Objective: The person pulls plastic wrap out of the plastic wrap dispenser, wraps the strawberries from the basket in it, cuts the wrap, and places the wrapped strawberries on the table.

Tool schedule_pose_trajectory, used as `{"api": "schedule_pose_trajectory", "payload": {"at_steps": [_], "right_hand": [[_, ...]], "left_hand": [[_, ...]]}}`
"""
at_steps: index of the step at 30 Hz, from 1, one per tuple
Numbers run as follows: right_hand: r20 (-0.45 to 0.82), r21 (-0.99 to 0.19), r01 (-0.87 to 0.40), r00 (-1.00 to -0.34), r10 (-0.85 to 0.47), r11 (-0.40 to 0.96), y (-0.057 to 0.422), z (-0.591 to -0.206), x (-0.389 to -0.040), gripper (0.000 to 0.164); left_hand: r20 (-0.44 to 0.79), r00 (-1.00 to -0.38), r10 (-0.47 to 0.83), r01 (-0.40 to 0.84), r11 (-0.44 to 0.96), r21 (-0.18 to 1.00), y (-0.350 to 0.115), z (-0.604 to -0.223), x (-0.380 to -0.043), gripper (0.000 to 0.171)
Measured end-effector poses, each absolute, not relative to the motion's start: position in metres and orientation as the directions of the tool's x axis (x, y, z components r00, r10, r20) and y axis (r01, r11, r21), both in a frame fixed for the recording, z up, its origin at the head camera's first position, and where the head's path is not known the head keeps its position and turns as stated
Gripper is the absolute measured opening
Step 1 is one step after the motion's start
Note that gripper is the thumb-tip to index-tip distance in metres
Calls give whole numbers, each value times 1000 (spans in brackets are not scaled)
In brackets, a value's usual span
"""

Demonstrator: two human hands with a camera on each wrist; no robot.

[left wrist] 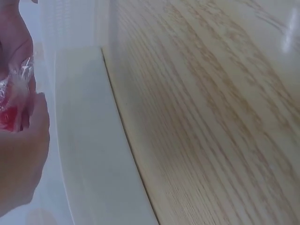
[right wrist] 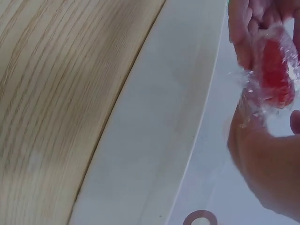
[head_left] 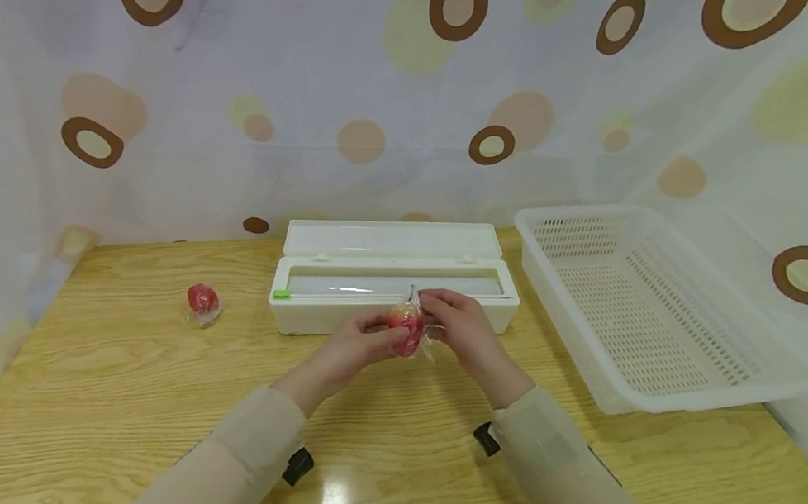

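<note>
In the head view a red and yellow fruit (head_left: 406, 326), its exact kind unclear, is wrapped in clear cling film. My left hand (head_left: 358, 344) holds it between thumb and fingers. On the fruit's other side, my right hand (head_left: 461, 329) pinches the loose film (head_left: 425, 341). Both hands are in front of a white cling film box (head_left: 392, 282) with its lid raised and a film roll inside. The right wrist view shows the red wrapped fruit (right wrist: 276, 70) close up; in the left wrist view it (left wrist: 9, 112) is partly cut off.
A second red item (head_left: 203, 298), wrapped in clear film, lies at the back left of the wooden table (head_left: 127, 383). To the right stands a white perforated basket (head_left: 609, 345). A green slider (head_left: 281, 294) sits at the box's left end. A patterned curtain hangs behind.
</note>
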State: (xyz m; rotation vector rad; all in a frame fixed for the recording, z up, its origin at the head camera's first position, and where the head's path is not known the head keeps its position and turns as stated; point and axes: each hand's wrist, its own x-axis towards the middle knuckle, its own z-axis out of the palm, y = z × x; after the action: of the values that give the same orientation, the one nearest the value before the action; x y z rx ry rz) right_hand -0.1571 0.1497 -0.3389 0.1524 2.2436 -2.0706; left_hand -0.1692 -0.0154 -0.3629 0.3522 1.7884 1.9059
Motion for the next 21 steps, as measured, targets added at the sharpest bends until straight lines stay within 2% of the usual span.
{"api": "schedule_pose_trajectory", "payload": {"at_steps": [5,8,16,21], "right_hand": [[-134,-974,129,-991,-15,184,137,-341,-152,39],[-122,-974,110,-992,-46,200,129,-343,-150,39],[-65,-940,61,-998,0,335,122,-343,-149,39],[27,-910,-28,-1000,-10,414,123,-342,-145,38]], "left_hand": [[-150,-904,400,-178,-32,984,-17,-363,-169,46],[-129,-924,359,-159,-54,986,-18,-364,-170,46],[-81,-908,412,-105,-35,994,-21,-363,-166,42],[-66,-898,435,-123,-104,987,-10,-359,-162,42]]}}
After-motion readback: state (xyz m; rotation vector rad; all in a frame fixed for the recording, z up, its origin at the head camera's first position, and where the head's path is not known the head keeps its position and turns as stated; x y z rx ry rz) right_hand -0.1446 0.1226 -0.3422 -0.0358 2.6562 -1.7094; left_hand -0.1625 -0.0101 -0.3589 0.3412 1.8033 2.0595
